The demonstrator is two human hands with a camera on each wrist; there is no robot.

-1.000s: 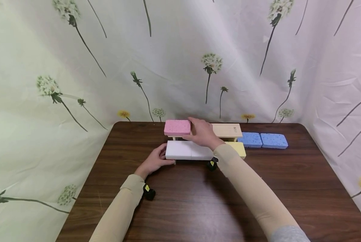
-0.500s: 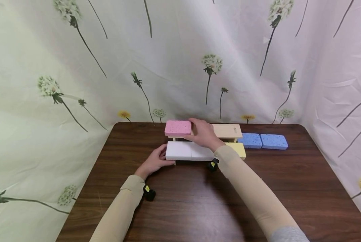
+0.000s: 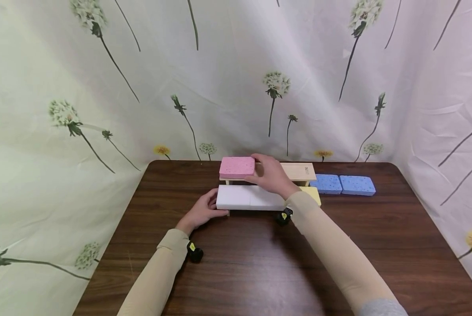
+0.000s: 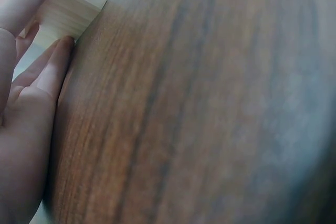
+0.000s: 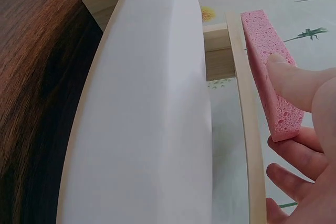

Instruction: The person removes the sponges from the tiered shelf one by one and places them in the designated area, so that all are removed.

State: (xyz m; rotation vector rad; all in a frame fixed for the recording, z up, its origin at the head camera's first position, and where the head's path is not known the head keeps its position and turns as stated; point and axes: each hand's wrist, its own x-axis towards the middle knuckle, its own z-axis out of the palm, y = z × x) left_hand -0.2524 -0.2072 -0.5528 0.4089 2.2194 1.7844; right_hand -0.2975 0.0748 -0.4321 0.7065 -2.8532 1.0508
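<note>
A two-tier wooden stand point(image 3: 293, 171) holds sponges near the back of the table. On its upper tier, at the left end, sits a pink sponge point(image 3: 237, 166). My right hand point(image 3: 272, 175) grips that sponge's right end, the thumb point(image 5: 294, 83) on its front side in the right wrist view. Two white sponges point(image 3: 233, 195) lie side by side on the lower tier, with a yellow sponge point(image 3: 311, 194) to their right, partly behind my right forearm. At the stand's lower left end, my left hand point(image 3: 201, 211) holds the wood, thumb in front and fingers behind.
Two blue sponges point(image 3: 326, 184) lie end to end on the dark wood table point(image 3: 243, 263), right of the stand. A curtain point(image 3: 228, 87) printed with dandelions hangs right behind the table's back edge.
My right hand and the pink sponge have shifted slightly to the right along the upper tier. The left hand keeps its place at the stand's end.
</note>
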